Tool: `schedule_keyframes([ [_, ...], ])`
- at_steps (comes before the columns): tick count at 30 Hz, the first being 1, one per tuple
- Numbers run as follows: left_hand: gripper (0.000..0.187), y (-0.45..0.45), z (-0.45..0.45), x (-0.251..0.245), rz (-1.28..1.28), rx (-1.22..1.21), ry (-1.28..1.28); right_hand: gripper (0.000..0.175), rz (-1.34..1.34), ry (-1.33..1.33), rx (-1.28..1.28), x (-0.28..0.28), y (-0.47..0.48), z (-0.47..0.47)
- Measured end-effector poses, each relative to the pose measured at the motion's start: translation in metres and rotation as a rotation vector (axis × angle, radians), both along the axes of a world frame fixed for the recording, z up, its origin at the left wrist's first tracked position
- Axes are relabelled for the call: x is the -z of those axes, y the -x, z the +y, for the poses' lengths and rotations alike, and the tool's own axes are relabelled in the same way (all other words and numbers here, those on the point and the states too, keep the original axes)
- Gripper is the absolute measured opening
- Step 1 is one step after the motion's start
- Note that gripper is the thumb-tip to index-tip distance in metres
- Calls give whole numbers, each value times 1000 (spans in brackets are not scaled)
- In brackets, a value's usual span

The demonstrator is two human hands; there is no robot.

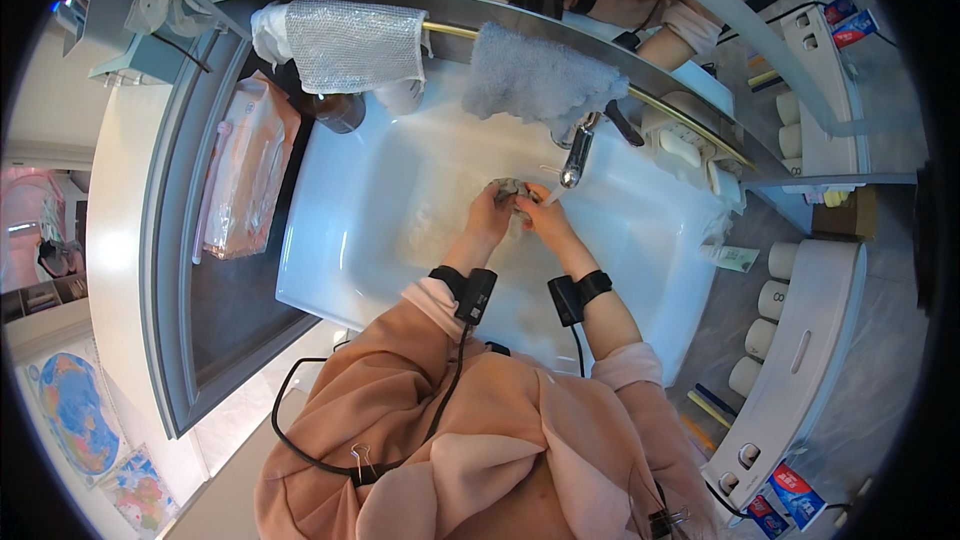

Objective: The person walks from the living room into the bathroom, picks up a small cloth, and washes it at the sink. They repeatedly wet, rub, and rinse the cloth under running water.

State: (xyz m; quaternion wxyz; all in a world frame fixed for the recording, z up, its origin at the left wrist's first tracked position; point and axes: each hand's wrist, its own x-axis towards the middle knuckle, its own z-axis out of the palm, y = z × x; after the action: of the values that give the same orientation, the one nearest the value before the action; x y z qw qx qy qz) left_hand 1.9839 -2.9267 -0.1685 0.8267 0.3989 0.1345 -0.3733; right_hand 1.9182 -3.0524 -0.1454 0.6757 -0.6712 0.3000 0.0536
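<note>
Both hands meet over the white sink basin (390, 232), holding one small bunched greyish cloth (511, 189). My left hand (489, 216) grips its left side, and my right hand (546, 216) has its fingers on the right side. A chrome faucet (576, 157) stands just above and to the right of my right hand, and a stream of water (556, 193) falls from it at that hand. Cloudy, sudsy water (435, 229) lies in the basin to the left. The fingers partly hide the cloth.
A silvery mesh cloth (356, 45) and a grey-blue towel (544, 75) hang on a gold rail over the sink's back. A brown bottle (337, 112) stands behind left, soap holders (679, 146) behind right. Packaged tissues (251, 172) lie left; a white cup-and-toothpaste rack (802, 367) is on the right wall.
</note>
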Motion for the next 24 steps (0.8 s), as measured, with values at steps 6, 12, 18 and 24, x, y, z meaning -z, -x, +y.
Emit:
schedule_keyframes([
  [6, 28, 46, -44, -18, 257, -222, 42, 30, 45, 370, 66, -5, 0, 7],
  [12, 27, 49, -59, -5, 370, -86, 169, 30, 19, 619, -39, -34, 21, 16],
  [18, 32, 50, -41, 5, -857, 111, -667, 30, 3, 695, -144, -68, 38, 35],
  [24, 36, 48, -39, -13, 44, 273, -319, 31, 125, 1089, -285, -62, 18, 20],
])
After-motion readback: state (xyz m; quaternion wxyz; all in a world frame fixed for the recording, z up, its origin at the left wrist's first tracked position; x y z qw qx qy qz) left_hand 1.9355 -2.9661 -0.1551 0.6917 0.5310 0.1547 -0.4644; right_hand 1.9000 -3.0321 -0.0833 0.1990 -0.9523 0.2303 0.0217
